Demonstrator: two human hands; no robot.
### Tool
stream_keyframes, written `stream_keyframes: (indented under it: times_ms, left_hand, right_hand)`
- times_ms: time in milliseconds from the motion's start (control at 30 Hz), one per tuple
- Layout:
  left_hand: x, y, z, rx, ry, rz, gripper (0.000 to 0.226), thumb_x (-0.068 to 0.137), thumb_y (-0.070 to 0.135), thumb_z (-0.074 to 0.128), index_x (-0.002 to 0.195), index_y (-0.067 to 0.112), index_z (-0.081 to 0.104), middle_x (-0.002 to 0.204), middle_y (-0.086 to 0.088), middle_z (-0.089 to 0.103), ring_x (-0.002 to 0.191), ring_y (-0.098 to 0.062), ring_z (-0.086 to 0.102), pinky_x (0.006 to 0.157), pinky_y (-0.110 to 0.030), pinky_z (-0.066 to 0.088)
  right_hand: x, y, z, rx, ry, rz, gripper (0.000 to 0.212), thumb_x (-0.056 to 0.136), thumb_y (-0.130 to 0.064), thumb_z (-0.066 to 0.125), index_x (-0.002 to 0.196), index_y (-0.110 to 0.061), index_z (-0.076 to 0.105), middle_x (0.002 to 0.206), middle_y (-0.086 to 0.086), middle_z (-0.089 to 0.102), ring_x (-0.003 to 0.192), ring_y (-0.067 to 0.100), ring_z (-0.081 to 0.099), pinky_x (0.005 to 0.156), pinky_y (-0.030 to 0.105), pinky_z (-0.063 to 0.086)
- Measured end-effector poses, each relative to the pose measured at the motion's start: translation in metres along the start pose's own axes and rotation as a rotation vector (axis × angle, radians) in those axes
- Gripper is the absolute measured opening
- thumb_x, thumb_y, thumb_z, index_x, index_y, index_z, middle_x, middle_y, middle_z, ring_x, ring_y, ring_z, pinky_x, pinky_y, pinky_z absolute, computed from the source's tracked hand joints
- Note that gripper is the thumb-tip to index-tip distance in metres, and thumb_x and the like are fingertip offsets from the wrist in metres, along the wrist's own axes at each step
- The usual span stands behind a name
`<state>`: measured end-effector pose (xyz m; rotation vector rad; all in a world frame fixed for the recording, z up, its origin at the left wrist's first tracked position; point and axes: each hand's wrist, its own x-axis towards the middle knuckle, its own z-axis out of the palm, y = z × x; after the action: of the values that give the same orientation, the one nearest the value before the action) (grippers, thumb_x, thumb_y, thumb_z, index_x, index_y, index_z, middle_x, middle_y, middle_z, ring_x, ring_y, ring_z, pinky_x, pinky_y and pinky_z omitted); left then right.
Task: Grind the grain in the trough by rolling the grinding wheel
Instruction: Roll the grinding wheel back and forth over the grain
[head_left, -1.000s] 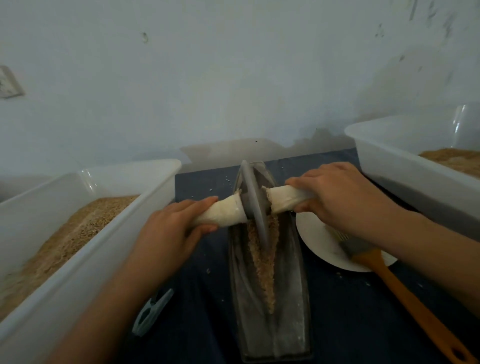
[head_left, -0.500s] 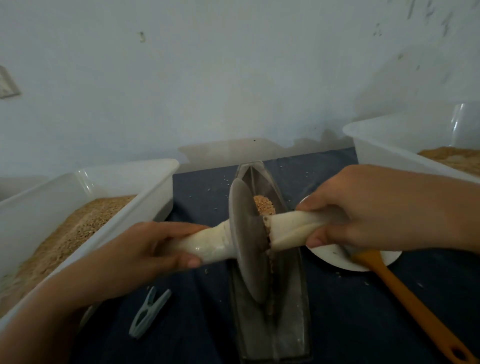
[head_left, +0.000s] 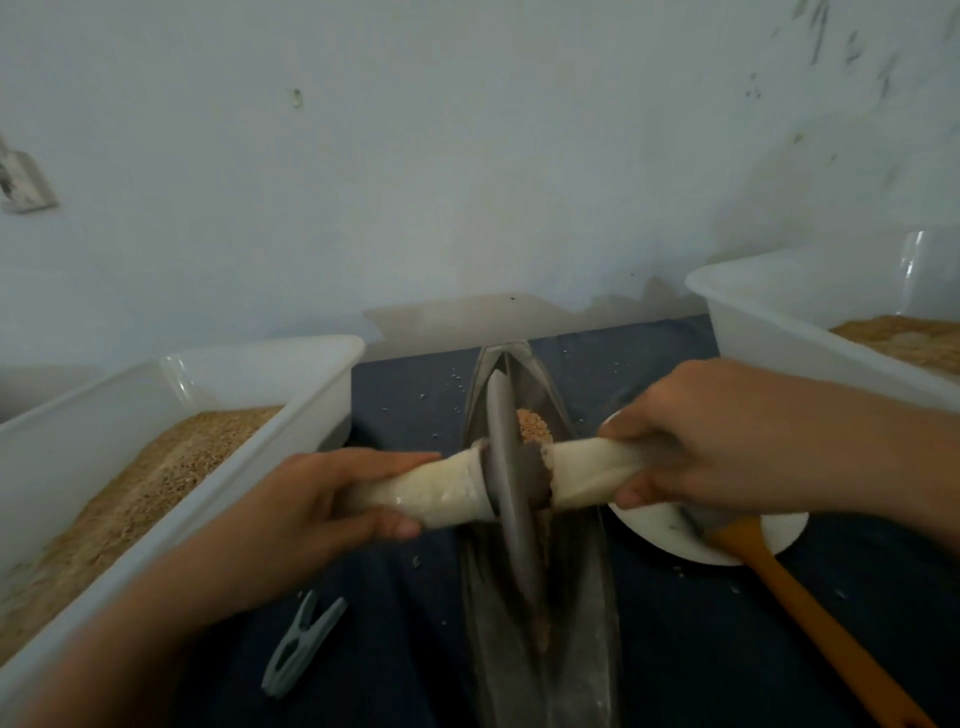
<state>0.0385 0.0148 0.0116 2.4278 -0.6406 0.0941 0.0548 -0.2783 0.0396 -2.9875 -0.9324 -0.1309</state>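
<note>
My hands are clamping the wheel's wrapped axle ends, heavy, stiff iron, I'm guessing, crushing grain.

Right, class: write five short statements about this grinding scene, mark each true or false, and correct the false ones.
1. Both hands, left hand and right hand, grip the wrapped handles of the grinding wheel. True.
2. The wheel stands in the trough. True.
3. The clothes peg lies inside the trough. False: it lies on the dark cloth, left of the trough.
4. The left tub is empty. False: it holds grain.
5. The orange-handled tool lies right of the trough. True.
</note>
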Motion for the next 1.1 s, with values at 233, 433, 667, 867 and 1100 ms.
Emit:
stream_keyframes:
  times_ms: [233,433,667,867,1100]
  left_hand:
    - [-0.001,0.002,-0.002,0.072,-0.004,0.038,0.047,0.069,0.055,0.067,0.114,0.060,0.055,0.102,0.022,0.067,0.096,0.002,0.062,0.085,-0.020,0.047]
    - [0.021,-0.010,0.032,0.521,0.329,0.090,0.054,0.082,0.023,0.069,0.133,0.026,0.050,0.110,0.000,0.065,0.096,-0.024,0.059,0.083,-0.042,0.045]
    - [0.003,-0.007,0.006,0.068,0.074,0.021,0.049,0.073,0.045,0.067,0.118,0.057,0.054,0.100,0.018,0.068,0.096,-0.001,0.061,0.087,-0.029,0.048]
    - [-0.007,0.003,-0.009,-0.037,-0.096,0.036,0.054,0.066,0.060,0.065,0.118,0.060,0.050,0.108,0.022,0.067,0.102,0.003,0.061,0.089,-0.018,0.046]
    - [0.015,-0.007,0.029,0.464,0.297,0.120,0.056,0.081,0.023,0.070,0.132,0.030,0.047,0.107,0.005,0.064,0.095,-0.019,0.060,0.083,-0.044,0.048]
  right_hand:
    - [-0.001,0.000,-0.001,0.037,-0.061,0.034,0.032,0.078,-0.062,0.054,0.094,-0.035,0.062,0.071,-0.010,0.059,0.066,0.002,0.054,0.063,0.024,0.045]
    - [0.031,0.012,0.035,-0.132,0.241,0.120,0.039,0.090,-0.050,0.048,0.126,-0.035,0.046,0.111,-0.007,0.059,0.102,0.015,0.055,0.088,0.034,0.043]
    - [0.005,0.005,0.008,-0.023,0.033,0.013,0.031,0.080,-0.060,0.056,0.093,-0.033,0.059,0.079,-0.010,0.062,0.072,0.002,0.055,0.062,0.020,0.040]
    - [-0.013,0.001,-0.011,0.105,-0.139,-0.008,0.038,0.073,-0.069,0.050,0.088,-0.037,0.062,0.064,-0.007,0.058,0.061,0.001,0.053,0.053,0.021,0.040]
    - [0.024,0.016,0.031,-0.008,0.216,0.126,0.041,0.086,-0.052,0.053,0.125,-0.039,0.051,0.108,-0.011,0.063,0.098,0.011,0.057,0.085,0.032,0.044]
